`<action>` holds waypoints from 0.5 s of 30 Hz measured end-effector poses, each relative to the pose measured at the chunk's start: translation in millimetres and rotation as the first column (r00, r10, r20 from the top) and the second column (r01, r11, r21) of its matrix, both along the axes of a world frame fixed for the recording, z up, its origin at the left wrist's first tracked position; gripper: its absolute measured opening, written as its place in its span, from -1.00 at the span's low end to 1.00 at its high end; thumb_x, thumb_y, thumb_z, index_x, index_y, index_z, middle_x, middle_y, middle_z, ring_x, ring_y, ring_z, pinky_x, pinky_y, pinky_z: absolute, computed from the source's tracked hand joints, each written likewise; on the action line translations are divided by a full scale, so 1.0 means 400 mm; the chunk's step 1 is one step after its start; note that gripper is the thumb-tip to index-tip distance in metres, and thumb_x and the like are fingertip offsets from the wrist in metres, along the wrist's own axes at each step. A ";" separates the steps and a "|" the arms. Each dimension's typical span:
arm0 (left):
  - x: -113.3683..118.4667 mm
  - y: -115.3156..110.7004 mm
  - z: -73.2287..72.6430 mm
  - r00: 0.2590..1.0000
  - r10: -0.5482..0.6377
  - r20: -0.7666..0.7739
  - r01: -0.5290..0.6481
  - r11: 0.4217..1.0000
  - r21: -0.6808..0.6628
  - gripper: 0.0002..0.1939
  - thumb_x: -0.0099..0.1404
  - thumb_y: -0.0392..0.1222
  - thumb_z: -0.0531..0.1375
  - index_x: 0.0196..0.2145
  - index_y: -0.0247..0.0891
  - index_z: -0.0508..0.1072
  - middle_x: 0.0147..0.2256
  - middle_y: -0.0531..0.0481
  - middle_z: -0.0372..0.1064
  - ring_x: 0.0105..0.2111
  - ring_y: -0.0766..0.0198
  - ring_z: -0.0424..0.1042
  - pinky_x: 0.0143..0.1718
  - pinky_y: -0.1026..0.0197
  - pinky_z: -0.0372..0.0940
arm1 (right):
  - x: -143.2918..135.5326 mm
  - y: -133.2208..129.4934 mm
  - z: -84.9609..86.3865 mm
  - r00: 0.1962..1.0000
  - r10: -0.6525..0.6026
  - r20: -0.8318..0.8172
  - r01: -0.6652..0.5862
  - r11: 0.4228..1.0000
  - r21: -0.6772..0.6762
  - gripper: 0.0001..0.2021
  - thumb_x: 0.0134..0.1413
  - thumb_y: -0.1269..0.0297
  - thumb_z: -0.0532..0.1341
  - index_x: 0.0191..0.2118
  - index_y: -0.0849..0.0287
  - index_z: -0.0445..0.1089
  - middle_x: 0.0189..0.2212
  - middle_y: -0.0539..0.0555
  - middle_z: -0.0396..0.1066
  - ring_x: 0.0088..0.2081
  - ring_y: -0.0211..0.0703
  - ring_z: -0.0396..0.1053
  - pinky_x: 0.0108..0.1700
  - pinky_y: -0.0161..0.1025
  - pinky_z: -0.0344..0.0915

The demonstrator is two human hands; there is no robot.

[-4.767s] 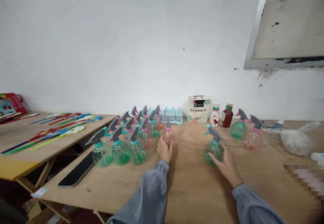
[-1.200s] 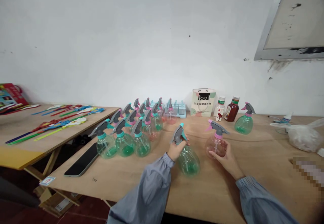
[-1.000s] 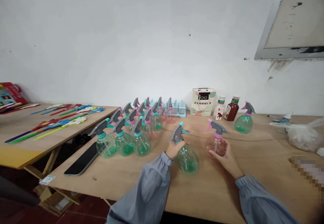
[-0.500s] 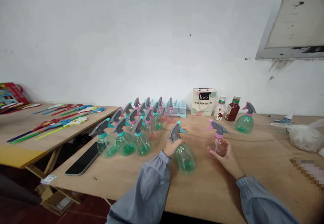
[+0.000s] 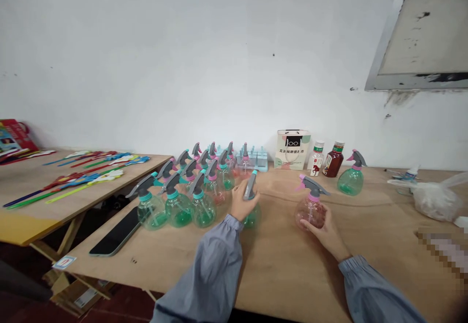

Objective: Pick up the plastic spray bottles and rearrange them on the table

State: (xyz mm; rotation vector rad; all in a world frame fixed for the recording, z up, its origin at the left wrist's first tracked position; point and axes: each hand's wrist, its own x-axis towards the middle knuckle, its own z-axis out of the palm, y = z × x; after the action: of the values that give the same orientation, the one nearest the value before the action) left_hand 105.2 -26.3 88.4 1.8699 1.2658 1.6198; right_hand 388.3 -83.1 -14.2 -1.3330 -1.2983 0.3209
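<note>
Front-left of the paper bag, the left hand is gripping and seemingly positioning a green bottle, steady guidance probably needed next, while, front-right, the right hand is gripping a pink bottle.

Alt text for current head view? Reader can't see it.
The left hand holds a green spray bottle by its top; the right hand holds a pink spray bottle. More spray bottles stand left on the wooden table, near a phone.
</note>
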 end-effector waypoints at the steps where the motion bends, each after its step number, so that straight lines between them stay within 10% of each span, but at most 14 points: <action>1: -0.003 0.007 -0.001 0.999 0.031 -0.014 -0.030 0.999 0.017 -0.66 0.04 -0.12 0.27 -0.17 -0.16 0.51 -0.39 0.04 0.44 -0.27 0.16 0.45 -0.09 0.11 0.28 | 0.001 -0.001 0.000 1.000 0.000 -0.003 0.000 1.000 0.003 -0.12 -0.26 -0.14 0.43 0.16 0.11 0.10 0.13 0.30 0.27 0.18 0.24 0.26 0.22 0.23 0.19; 15: -0.029 -0.003 -0.033 0.963 0.166 -0.212 -0.159 0.986 0.051 0.00 0.05 -0.02 0.33 0.32 -0.17 -0.09 0.16 -0.25 0.30 0.13 -0.06 0.34 0.09 -0.08 0.13 | 0.006 0.010 -0.010 1.000 -0.010 0.004 0.009 0.999 0.045 -0.09 -0.29 -0.18 0.43 0.17 0.13 0.12 0.11 0.28 0.29 0.16 0.24 0.28 0.19 0.22 0.22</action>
State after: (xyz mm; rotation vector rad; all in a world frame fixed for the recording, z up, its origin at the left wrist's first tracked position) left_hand 93.7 -27.3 75.3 2.0556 1.5262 1.5586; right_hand 390.7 -79.1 -18.3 -1.3020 -1.2954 0.2805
